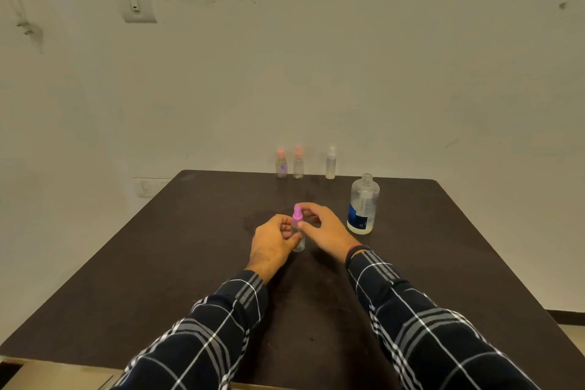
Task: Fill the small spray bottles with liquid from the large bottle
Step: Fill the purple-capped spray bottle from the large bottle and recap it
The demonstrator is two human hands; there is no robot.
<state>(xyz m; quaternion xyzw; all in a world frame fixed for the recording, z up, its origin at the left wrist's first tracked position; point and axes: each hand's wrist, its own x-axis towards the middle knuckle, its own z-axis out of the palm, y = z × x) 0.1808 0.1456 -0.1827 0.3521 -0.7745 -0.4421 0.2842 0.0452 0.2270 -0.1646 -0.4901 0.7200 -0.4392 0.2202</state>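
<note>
A small clear spray bottle point(299, 243) with a pink spray top point(297, 216) stands at the middle of the dark table point(177, 263). My left hand point(272, 244) grips its body from the left. My right hand point(323, 228) pinches the pink top with thumb and fingers. The large clear bottle point(363, 204), uncapped, with a blue label and a little liquid at the bottom, stands upright just right of my right hand. Three more small spray bottles line the far edge: two with orange-pink tops point(281, 164) point(298, 163) and one with a clear top point(330, 163).
A wet patch point(262, 218) darkens the table just behind my hands. A pale wall rises right behind the table's far edge, with a switch plate point(139, 5) up at the left.
</note>
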